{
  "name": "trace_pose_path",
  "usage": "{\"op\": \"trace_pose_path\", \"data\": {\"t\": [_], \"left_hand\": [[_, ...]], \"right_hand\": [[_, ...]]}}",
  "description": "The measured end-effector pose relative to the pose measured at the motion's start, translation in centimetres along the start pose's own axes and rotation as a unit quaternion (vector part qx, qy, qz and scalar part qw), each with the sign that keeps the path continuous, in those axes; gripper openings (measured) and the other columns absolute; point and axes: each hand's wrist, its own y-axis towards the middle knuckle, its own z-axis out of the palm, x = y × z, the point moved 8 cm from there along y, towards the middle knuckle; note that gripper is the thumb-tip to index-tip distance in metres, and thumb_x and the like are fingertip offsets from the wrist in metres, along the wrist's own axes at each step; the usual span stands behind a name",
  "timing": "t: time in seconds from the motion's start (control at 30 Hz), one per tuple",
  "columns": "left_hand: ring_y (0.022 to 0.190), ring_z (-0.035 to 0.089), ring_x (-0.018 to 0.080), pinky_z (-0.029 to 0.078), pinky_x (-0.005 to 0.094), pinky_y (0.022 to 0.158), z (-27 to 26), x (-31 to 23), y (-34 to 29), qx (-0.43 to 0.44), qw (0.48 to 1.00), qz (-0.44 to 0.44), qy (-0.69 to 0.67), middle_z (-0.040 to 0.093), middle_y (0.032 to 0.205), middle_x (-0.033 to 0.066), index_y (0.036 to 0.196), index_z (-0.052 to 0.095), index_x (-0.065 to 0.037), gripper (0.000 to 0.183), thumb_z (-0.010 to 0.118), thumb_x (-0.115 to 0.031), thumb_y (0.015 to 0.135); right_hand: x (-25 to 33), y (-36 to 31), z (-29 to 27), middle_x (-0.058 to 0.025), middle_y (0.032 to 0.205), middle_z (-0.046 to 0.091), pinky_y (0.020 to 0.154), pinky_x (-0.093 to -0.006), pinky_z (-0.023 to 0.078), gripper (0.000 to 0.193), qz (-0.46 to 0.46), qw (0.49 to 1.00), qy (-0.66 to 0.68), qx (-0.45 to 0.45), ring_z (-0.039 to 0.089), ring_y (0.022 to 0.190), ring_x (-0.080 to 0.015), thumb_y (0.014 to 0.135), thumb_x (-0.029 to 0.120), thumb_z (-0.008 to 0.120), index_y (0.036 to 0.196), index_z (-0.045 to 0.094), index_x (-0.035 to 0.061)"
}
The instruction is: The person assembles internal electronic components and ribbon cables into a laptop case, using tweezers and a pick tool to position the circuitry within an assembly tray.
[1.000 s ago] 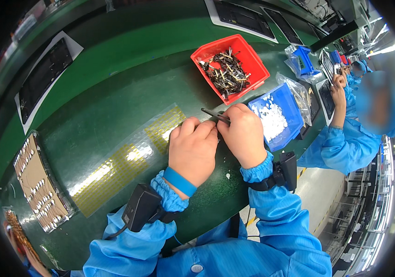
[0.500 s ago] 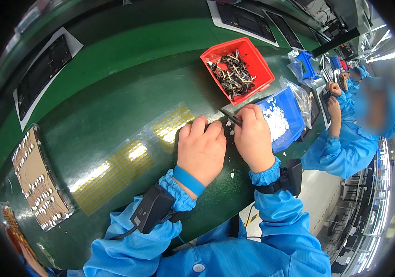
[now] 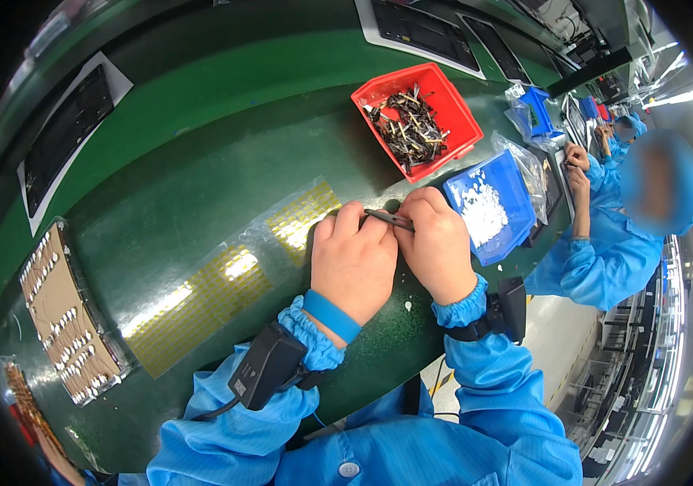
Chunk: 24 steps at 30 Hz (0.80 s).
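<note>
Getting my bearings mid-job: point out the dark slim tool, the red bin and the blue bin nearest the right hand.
Dark slim tool (image 3: 388, 218): head view, middle of its exposed length.
Red bin (image 3: 455, 112): head view, bare inner wall.
Blue bin (image 3: 516, 194): head view, inner right wall.

The head-worn fisheye looks down at the nearby hands (image 3: 354, 263).

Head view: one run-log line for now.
right hand: holds dark tweezer-like tool | left hand: beside right, grip hidden | red bin: dark and pale pieces | blue bin: white bits | yellow-patterned film: flat on table
</note>
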Motion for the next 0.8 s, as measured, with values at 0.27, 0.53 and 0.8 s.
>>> {"op": "trace_pose_path", "data": {"t": [0.27, 0.53, 0.8], "left_hand": [[0.093, 0.050, 0.0217, 0.040, 0.0344, 0.073, 0.2, -0.3, 0.2, 0.053, 0.998, -0.004, 0.022, 0.058, 0.097, -0.0004, 0.088, 0.064, -0.006, 0.022, 0.056, -0.010, 0.067], [0.094, 0.050, 0.0224, 0.041, 0.0353, 0.074, 0.1, -0.4, 0.1, 0.030, 0.999, 0.009, 0.018, 0.059, 0.100, 0.0023, 0.090, 0.064, -0.004, 0.025, 0.057, -0.009, 0.067], [0.097, 0.049, 0.0252, 0.040, 0.0387, 0.078, -0.6, -1.2, 0.2, 0.017, 0.999, 0.046, -0.024, 0.058, 0.099, 0.0038, 0.086, 0.067, -0.009, 0.022, 0.057, -0.009, 0.066]], "right_hand": [[-1.0, -0.2, -1.4, -0.0157, 0.089, 0.052, 0.056, -0.0411, 0.047, 0.022, 0.043, 0.999, -0.021, -0.018, 0.056, 0.065, -0.0338, 0.065, 0.002, 0.064, 0.083, 0.051, 0.0015], [-4.0, -1.8, -8.6, -0.0148, 0.089, 0.055, 0.063, -0.0398, 0.046, 0.021, 0.111, 0.974, -0.133, -0.143, 0.056, 0.075, -0.0344, 0.065, -0.007, 0.057, 0.085, 0.056, 0.0016], [-1.6, -2.1, -4.8, -0.0138, 0.078, 0.055, 0.061, -0.0402, 0.047, 0.016, 0.098, 0.994, 0.016, -0.041, 0.057, 0.069, -0.0334, 0.066, -0.003, 0.060, 0.081, 0.056, 0.0023]]}}
